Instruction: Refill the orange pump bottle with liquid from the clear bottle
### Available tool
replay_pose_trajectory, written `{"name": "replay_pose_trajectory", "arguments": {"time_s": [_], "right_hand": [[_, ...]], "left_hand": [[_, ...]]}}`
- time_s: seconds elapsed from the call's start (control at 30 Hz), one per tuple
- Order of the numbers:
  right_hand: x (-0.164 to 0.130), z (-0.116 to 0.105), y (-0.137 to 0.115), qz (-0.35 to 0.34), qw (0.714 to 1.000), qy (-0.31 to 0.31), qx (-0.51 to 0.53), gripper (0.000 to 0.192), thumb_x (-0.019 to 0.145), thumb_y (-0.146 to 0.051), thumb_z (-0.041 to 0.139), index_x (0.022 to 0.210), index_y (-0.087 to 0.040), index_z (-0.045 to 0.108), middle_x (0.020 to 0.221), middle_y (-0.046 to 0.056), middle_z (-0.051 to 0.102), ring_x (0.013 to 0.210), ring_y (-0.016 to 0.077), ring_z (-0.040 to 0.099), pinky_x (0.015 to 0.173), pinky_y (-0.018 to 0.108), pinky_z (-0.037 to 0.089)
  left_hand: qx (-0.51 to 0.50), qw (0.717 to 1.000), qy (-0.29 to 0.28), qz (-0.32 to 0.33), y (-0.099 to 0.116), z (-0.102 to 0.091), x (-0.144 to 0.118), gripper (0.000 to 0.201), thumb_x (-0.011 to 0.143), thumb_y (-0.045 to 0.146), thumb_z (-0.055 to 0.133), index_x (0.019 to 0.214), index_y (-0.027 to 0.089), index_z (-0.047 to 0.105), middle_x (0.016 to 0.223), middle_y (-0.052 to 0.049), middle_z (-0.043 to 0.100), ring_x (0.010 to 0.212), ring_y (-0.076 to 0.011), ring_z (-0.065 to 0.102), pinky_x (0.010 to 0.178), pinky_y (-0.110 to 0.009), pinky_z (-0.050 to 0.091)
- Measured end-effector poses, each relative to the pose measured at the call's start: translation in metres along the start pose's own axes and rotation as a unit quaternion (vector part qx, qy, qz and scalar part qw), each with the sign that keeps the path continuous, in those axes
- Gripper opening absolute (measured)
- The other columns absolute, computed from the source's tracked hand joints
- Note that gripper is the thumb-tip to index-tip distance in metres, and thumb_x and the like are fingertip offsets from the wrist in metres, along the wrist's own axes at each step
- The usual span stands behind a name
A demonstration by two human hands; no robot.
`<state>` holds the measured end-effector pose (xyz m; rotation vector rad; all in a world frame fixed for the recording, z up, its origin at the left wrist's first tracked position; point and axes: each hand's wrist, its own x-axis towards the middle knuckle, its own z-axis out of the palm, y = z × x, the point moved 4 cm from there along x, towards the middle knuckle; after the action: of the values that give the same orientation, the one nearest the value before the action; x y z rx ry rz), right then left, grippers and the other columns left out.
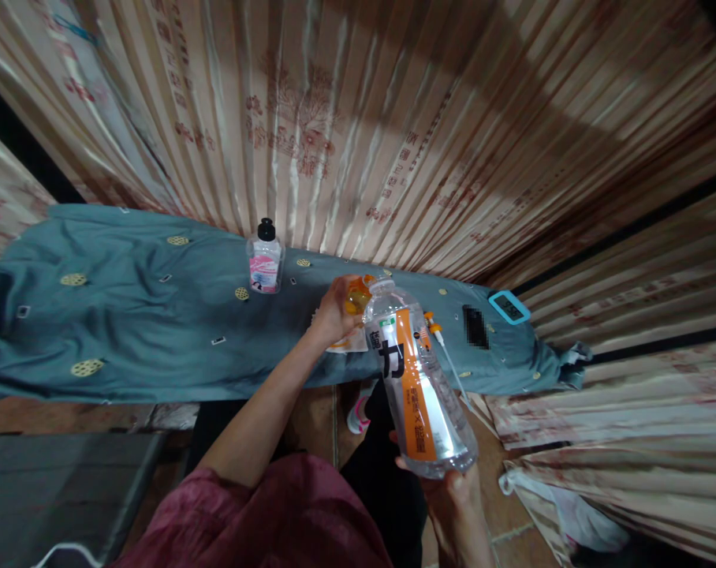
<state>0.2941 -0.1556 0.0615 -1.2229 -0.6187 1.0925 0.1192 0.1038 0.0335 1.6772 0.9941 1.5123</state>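
Note:
My right hand [456, 501] is closed around the base of a large clear plastic bottle [414, 394] with an orange and silver label. The bottle leans up and to the left, its uncapped-looking mouth beside my left hand [333, 312]. Pinched in my left hand is a small translucent orange-yellow container [358, 295], close to the bottle's neck; I cannot tell whether the two touch. Beneath that hand, a white and orange packet [351, 342] lies partly hidden on the cloth. Just right of the bottle is a white stick-like item with orange parts [434, 327].
A green patterned cloth [151, 315] covers the narrow table. On it stand a clear bottle with a black cap and pink label [264, 268], and a blue-framed digital timer [509, 308]. A black blurred object [475, 326] lies nearby. Pleated curtains [358, 142] hang behind.

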Motion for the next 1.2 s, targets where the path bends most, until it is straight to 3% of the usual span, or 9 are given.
{"name": "replay_pose_trajectory", "arguments": {"time_s": [0.2,0.53,0.73,1.1,1.2], "right_hand": [[0.000,0.001,-0.001,0.004,1.000,0.007,0.009,0.077,0.061,-0.056,0.094,0.128,-0.029,0.067,0.093,0.003,0.080,0.083,0.0307,0.081,0.066,0.037,0.068],[-0.001,-0.001,0.004,-0.003,1.000,0.009,0.020,0.077,0.064,-0.055,0.094,0.129,-0.024,0.067,0.098,0.009,0.082,0.089,0.0336,0.082,0.065,0.038,0.069],[-0.001,-0.002,0.008,-0.011,0.999,0.000,0.031,0.070,0.067,-0.053,0.093,0.126,-0.025,0.068,0.105,0.007,0.084,0.085,0.0285,0.082,0.067,0.034,0.069],[-0.002,-0.005,0.015,0.003,0.998,0.036,0.050,0.082,0.062,-0.052,0.096,0.132,-0.025,0.063,0.103,0.008,0.085,0.086,0.0303,0.083,0.066,0.033,0.069],[-0.001,-0.003,0.012,0.000,0.999,0.020,0.043,0.076,0.064,-0.053,0.095,0.128,-0.025,0.066,0.109,0.010,0.084,0.089,0.0302,0.083,0.066,0.032,0.068]], "left_hand": [[0.001,1.000,0.001,-0.001,0.002,-0.001,0.000,0.056,0.064,0.024,0.084,0.116,0.022,0.064,0.113,-0.009,0.069,0.106,-0.0304,0.068,0.097,-0.046,0.055],[0.021,1.000,-0.001,0.000,-0.003,-0.002,0.000,0.060,0.063,0.025,0.085,0.118,0.022,0.062,0.114,-0.009,0.068,0.103,-0.0291,0.069,0.093,-0.045,0.057],[0.016,1.000,0.009,-0.001,-0.004,-0.003,0.000,0.064,0.060,0.030,0.089,0.117,0.022,0.062,0.113,-0.008,0.068,0.101,-0.0281,0.070,0.092,-0.045,0.058],[0.020,0.999,0.024,0.037,-0.011,-0.002,-0.001,0.057,0.070,0.034,0.086,0.119,0.021,0.061,0.111,-0.007,0.068,0.100,-0.0252,0.070,0.090,-0.043,0.059],[0.037,0.999,0.013,0.035,-0.009,-0.002,0.000,0.053,0.073,0.034,0.084,0.119,0.021,0.061,0.111,-0.008,0.068,0.100,-0.0253,0.070,0.091,-0.042,0.060]]}}
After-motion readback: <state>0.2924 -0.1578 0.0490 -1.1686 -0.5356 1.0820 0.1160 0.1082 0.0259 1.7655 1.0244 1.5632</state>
